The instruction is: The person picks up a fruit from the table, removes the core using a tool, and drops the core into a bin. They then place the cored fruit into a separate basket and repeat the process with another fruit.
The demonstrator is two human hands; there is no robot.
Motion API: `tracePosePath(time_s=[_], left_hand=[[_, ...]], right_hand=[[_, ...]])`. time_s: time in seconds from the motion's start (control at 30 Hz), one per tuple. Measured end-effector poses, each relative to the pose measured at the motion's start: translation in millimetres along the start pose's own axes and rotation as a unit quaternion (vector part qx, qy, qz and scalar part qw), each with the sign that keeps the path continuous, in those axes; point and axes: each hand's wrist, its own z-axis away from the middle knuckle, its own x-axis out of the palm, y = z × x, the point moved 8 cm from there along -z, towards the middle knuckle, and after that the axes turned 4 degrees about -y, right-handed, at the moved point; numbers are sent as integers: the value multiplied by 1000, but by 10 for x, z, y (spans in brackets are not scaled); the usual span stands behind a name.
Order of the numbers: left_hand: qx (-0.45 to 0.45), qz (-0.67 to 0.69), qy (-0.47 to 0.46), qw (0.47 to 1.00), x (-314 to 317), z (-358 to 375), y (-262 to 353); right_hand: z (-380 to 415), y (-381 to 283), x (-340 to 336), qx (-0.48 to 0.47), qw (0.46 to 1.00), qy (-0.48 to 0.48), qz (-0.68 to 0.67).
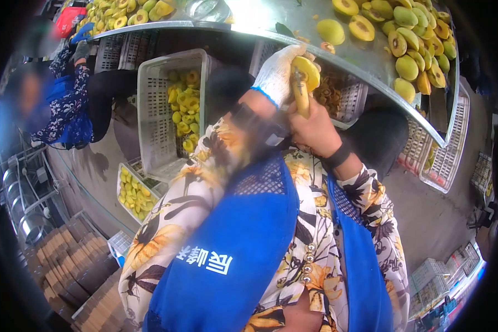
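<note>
My left hand [275, 74], in a white knit glove with a blue cuff, grips a cut yellow peach [310, 72] above the table's near edge. My bare right hand [317, 128] is closed around a pliers-like tool [302, 98] with a yellow handle. Its metal end lies against the cut face of the fruit; the exact contact is partly hidden. Below and beside the hands, a crate of brown pits and scraps [331, 94] shows under the table edge. Several whole and halved peaches [406, 67] are piled on the metal table [271, 21] to the right.
A white crate [147, 119] with yellow fruit halves stands left of my arm, with a smaller fruit bin [135, 191] behind it. At the far left a co-worker [66, 110] sits by the table. Stacked crates [448, 149] stand right; cartons [74, 260] lie lower left.
</note>
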Motion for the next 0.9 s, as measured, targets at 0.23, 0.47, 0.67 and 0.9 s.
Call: tracePosePath(time_s=[0.23, 0.47, 0.67, 0.9], left_hand=[[-14, 20, 3, 1000, 63, -27, -96], [138, -177, -2, 974, 193, 174, 264], [19, 0, 5, 1000, 64, 95, -42], [328, -559, 114, 753, 98, 376, 678]], right_hand=[[46, 173, 8, 58, 993, -8, -107], [170, 172, 132, 131, 950, -87, -269], [48, 194, 111, 33, 988, -48, -140], [146, 73, 304, 153, 855, -229, -440]])
